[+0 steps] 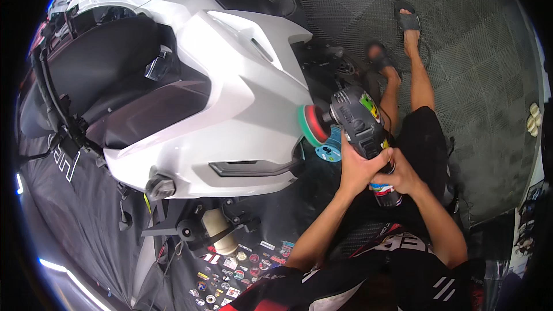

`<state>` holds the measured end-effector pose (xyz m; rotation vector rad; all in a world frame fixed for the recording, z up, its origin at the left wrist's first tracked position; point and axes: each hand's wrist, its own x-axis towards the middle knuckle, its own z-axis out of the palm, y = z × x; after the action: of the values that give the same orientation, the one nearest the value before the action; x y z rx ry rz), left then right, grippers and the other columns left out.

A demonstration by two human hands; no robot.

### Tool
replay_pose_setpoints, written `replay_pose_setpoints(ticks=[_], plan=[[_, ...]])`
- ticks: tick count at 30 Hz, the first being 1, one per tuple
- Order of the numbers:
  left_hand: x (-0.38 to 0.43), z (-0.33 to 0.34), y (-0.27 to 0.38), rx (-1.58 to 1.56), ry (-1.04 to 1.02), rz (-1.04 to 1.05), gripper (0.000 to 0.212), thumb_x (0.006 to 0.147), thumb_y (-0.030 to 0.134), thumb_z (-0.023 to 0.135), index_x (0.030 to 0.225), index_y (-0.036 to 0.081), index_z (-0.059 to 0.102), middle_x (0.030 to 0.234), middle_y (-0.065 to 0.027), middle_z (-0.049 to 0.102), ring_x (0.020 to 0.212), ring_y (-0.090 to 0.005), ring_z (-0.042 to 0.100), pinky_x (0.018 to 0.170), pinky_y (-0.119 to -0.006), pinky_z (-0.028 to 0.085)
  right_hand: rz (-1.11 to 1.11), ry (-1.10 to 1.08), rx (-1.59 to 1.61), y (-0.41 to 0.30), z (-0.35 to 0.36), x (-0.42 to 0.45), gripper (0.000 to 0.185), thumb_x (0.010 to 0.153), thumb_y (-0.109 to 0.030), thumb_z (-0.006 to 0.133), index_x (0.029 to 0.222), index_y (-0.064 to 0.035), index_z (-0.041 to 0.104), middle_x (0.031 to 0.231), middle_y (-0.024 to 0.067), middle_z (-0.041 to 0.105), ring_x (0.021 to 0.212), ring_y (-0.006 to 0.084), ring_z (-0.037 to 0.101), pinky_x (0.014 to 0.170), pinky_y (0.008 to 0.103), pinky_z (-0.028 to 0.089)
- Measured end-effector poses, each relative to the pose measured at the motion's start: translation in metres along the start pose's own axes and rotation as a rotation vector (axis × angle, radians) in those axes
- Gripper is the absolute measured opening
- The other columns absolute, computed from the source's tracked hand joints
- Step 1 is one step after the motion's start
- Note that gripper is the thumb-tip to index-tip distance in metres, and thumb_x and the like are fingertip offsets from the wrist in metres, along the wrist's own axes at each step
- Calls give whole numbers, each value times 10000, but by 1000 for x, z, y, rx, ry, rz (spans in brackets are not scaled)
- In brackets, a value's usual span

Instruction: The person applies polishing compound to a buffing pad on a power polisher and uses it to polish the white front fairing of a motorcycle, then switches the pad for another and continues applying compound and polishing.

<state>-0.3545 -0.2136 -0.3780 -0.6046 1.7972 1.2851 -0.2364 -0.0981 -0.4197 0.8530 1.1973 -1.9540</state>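
Observation:
Both hands grip a black rotary polisher covered in stickers. My left hand holds the body near the head, and my right hand is wrapped around the rear of the handle, touching the left. The polisher's green foam pad on a red backing plate faces the edge of a white motor scooter's body panel; whether it presses on the panel cannot be told. A dark slotted trim runs along that panel. Under the pad lies a blue round object.
The scooter's black seat is at the left. Below the panel sit a beige cylindrical part and a black bracket. Stickers cover a black sheet. Grey floor mats lie under my sandalled feet.

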Motion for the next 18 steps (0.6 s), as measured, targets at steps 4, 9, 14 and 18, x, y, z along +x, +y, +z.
replay_pose_setpoints(ticks=[4,9,14,18], plan=[[-14,-17,-8,-2,-91,-38,817,724,93,885,1377,-3,404,1165,-101,632,1014,-185,653,905,-339,541,36,-153,65,-28,23,-6,643,704,-235,870,1229,25,605,982,76,699,902,130,638,854,310,493],[-21,-46,-3,85,-240,39,643,690,51,862,1254,-34,567,1117,-86,678,1007,-148,656,903,-323,539,-220,-55,266,-10,54,-6,597,675,-142,843,1193,27,600,1017,83,716,937,143,670,855,312,534],[-12,-56,-3,78,-257,5,554,671,7,799,1184,-32,592,1039,-62,686,937,-134,659,863,-309,540,-283,47,285,10,80,6,617,680,-149,849,1206,35,583,1034,124,722,970,176,694,879,332,542],[1,-56,-6,67,-277,67,503,667,-3,785,1134,-18,598,993,-38,683,869,-122,656,809,-292,541,-291,81,312,8,83,15,608,684,-148,849,1198,43,586,1024,114,721,937,167,694,865,325,543]])
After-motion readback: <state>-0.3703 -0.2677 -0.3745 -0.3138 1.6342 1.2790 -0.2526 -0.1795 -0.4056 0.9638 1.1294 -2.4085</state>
